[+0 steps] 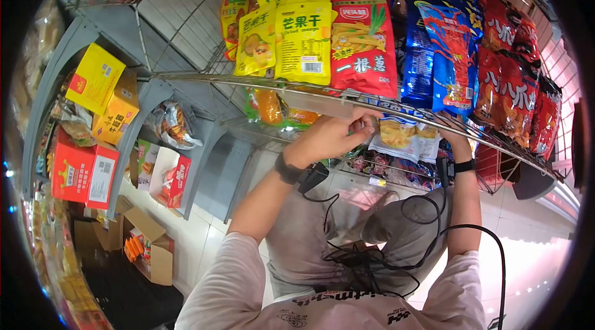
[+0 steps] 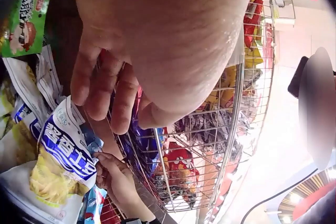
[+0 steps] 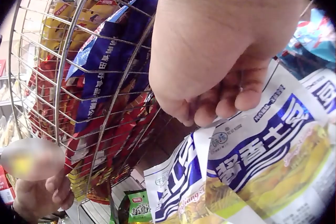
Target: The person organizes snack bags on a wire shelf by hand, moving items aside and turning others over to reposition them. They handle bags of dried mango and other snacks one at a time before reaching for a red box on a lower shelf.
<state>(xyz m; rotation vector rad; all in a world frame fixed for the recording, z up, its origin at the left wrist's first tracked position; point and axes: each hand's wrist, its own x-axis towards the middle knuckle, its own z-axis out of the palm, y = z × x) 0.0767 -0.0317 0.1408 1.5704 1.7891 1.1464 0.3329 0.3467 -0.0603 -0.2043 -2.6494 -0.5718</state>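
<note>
Yellow glossy dried-mango pouches [image 1: 302, 32] stand on the wire shelf at 11 o'clock from the left hand [image 1: 338, 136]; its fingers are loosely bent, partly open, with nothing seen in hold. At its 3 o'clock hangs a white-and-blue plastic snack bag [image 1: 396, 134]. Right of that, the right hand [image 1: 458, 136], fingers curled, pinches the white-and-blue bag's edge.

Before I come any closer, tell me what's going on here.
A person reaches below a wire shelf. The right hand seems to pinch the edge of a white-and-blue packet hanging among similar ones. The left hand is nearby, fingers loosely bent, apparently holding nothing. Above them, yellow dried mango packets are on the shelf.
</note>
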